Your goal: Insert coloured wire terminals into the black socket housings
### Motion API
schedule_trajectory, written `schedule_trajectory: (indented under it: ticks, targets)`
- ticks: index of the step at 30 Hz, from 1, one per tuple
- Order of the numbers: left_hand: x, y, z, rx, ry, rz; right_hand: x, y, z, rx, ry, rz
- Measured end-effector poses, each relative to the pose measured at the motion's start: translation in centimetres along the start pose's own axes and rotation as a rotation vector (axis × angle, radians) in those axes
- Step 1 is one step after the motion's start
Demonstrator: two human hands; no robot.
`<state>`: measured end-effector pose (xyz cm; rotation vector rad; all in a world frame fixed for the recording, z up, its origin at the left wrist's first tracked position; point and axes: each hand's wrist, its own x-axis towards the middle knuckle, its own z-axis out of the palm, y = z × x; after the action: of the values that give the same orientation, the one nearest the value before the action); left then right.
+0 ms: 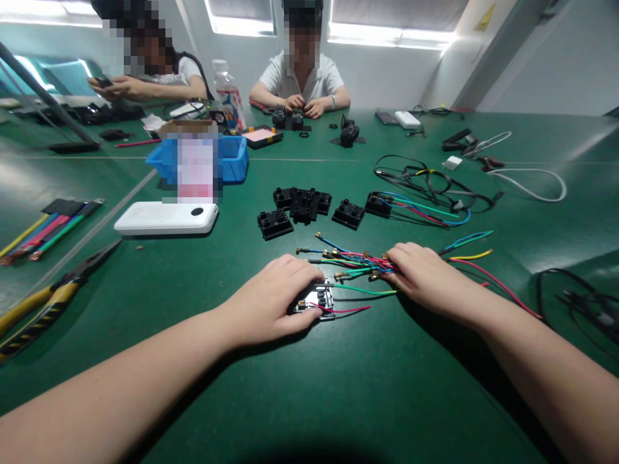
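Near the middle of the green table (285,399), my left hand (280,299) is closed around a small black-and-silver module (327,298) with green, black and red wires coming out to the right. My right hand (418,270) is wrapped round a bundle of coloured wires (360,261). Their brass terminals point left, towards the module, and loose ends spread out to the right behind the hand. Beyond my hands sit several black modules (304,205). One more black module (378,203) has blue, green and red wires attached.
Yellow-handled pliers (68,283), colored wires (51,229) and a white power bank (167,218) lie left. Behind are a blue bin (235,160) and a bottle (228,96). Black cables (435,180) lie right. Two people sit across the table.
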<state>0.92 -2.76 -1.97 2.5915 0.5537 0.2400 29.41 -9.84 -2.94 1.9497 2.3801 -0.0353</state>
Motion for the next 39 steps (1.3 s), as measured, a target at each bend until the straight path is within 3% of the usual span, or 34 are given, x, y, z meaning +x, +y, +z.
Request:
schedule_trajectory:
  ticks: [6, 11, 17, 23, 28, 34, 36, 39]
  targets:
    - [-0.1, 0.0, -0.3, 0.069, -0.028, 0.009, 0.1, -0.1, 0.6, -0.068, 0.037, -0.053]
    - [-0.6, -0.4, -2.9, 0.081, -0.162, 0.028, 0.2, 0.8, 0.6, -0.103, 0.069, -0.013]
    - [-1.4, -3.2, -5.8, 0.249, -0.156, -0.170, 0.3, 1.6, 0.4, -0.147, 0.080, 0.109]
    - [-1.9, -5.4, -6.8, 0.375, -0.172, -0.189, 0.4, 1.3, -0.3, -0.124, 0.113, 0.234]
    - [-2.0, -5.0, -6.5, 0.282, -0.134, -0.206, -0.2, 1.0, -1.0, 0.011, 0.271, 0.257]
    - [-1.2, -4.9, -4.5, 0.219, 0.065, -0.192, -1.4, 0.5, -2.1, 0.154, 0.525, 0.141]
    - [-1.0, -4.9, -3.8, 0.240, 0.111, -0.195, -1.5, 0.1, -2.4, 0.195, 0.536, 0.038]
    - [-0.8, -4.7, -3.1, 0.264, 0.151, -0.192, -1.3, -0.9, -2.4, 0.206, 0.391, -0.144]
